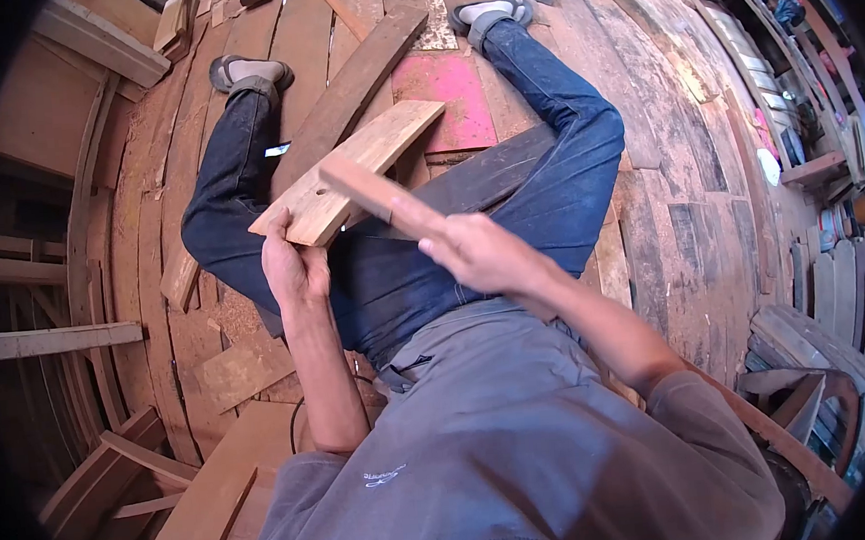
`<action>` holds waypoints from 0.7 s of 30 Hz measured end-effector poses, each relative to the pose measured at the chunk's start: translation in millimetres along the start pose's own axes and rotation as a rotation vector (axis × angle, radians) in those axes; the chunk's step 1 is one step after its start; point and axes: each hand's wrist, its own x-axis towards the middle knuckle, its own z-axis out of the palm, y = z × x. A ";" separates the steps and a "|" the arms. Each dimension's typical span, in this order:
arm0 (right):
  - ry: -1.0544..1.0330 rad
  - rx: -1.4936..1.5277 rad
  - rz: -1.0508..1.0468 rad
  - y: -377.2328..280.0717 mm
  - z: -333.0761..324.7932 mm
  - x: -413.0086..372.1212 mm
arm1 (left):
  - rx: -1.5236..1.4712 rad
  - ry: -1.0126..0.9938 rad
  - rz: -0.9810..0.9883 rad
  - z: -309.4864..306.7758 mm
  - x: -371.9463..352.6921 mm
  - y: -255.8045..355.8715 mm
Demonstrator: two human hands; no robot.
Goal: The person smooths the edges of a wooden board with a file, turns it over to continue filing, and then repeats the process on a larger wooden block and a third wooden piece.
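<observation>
My left hand [295, 264] is closed on the near left end of a light wooden board [370, 164], which slants up to the right between my legs. My right hand [476, 252] grips one end of a reddish-brown wooden bar [382, 195], slightly blurred. The bar's far end overlaps the light board near a dark knot; whether they touch, I cannot tell. Beneath the light board, a long dark plank [355, 90] runs up to the right. Another dark plank [491, 181] lies across, under my right leg.
A pink sheet [446, 98] lies on the plank floor [645, 155] between my feet. Wooden frames [56, 341] stand at the left. A bow-like wooden frame [812, 394] and stacked boards [840, 292] are at the right. A brown panel [203, 507] is at the lower left.
</observation>
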 end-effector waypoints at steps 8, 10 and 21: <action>-0.067 0.010 -0.015 -1.4 -24.5 24.7 | -0.238 -0.073 -0.202 -23.9 22.9 -9.9; -0.062 0.169 -0.148 -27.3 -18.5 20.0 | -0.305 -0.095 -0.284 -29.7 22.2 -9.0; -0.082 0.140 -0.060 -17.7 -23.7 27.7 | -0.334 0.032 -0.291 -8.8 7.5 -14.6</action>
